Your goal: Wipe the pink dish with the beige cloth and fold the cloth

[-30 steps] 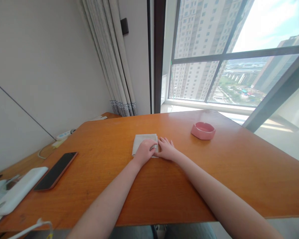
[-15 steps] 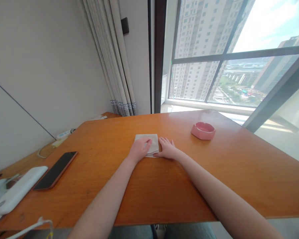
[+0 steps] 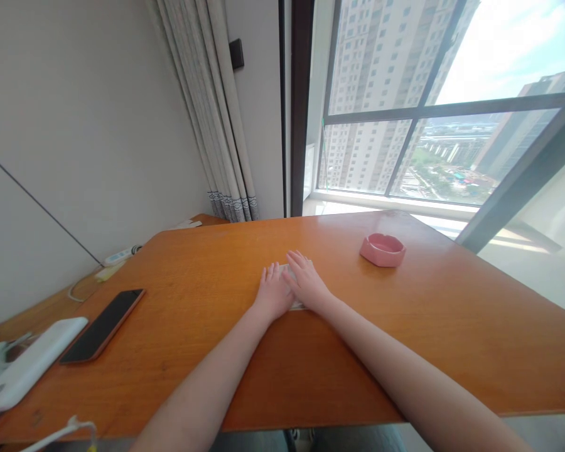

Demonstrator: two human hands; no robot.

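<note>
A folded whitish cloth [image 3: 298,306] lies on the wooden table [image 3: 198,270], mostly hidden beneath my hands. Only small parts of it show between them and at its near and far edges. My left hand [image 3: 274,294] rests flat over its left side, fingers stretched forward and apart. From the right, my right hand [image 3: 306,282] lies flat on the cloth with its fingers out. The two hands touch or overlap slightly near the middle. Neither one grips the cloth.
A pink ashtray-like dish [image 3: 383,250] sits toward the back right. On the left lie a dark-screened phone [image 3: 103,325] and a long white device [image 3: 35,361]. A white cable [image 3: 59,433] is at the front left edge, and a power strip [image 3: 120,256] lies near the wall.
My left hand has flattened from a closed shape and shifted toward me. My right hand has moved left from beside the cloth onto it. Less of the cloth shows now.
</note>
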